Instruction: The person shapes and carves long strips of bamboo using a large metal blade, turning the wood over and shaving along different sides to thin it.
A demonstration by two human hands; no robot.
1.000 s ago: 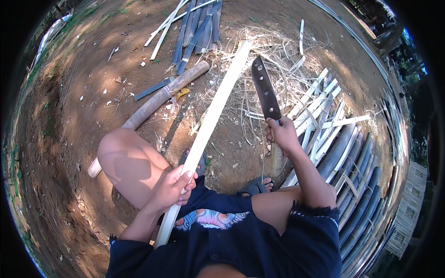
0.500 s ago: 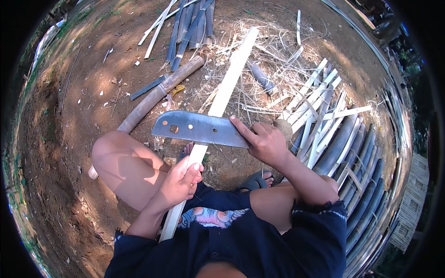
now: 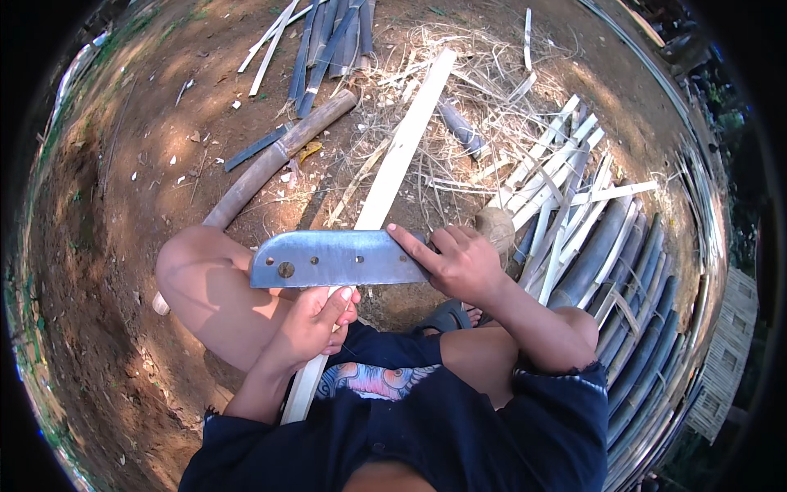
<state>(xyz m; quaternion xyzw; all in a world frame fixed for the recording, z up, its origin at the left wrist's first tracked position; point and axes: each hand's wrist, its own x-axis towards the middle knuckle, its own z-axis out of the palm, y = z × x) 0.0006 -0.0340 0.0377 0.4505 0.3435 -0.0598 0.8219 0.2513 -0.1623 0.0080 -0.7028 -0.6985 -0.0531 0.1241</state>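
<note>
Bamboo slat [image 3: 402,156] lies lengthwise from lap across dirt, left hand [image 3: 307,324] wrapped around near end. Right hand [image 3: 463,262] grips cleaver [image 3: 336,258] handle, forefinger along blade, blade flat across slat. Step: setting blade for shaving. Next move likely needs edge angled, slat steadied.

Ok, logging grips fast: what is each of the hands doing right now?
Left hand: closed around the pale bamboo strip, just below the blade.
Right hand: closed on the cleaver, forefinger stretched along the blade.
</note>
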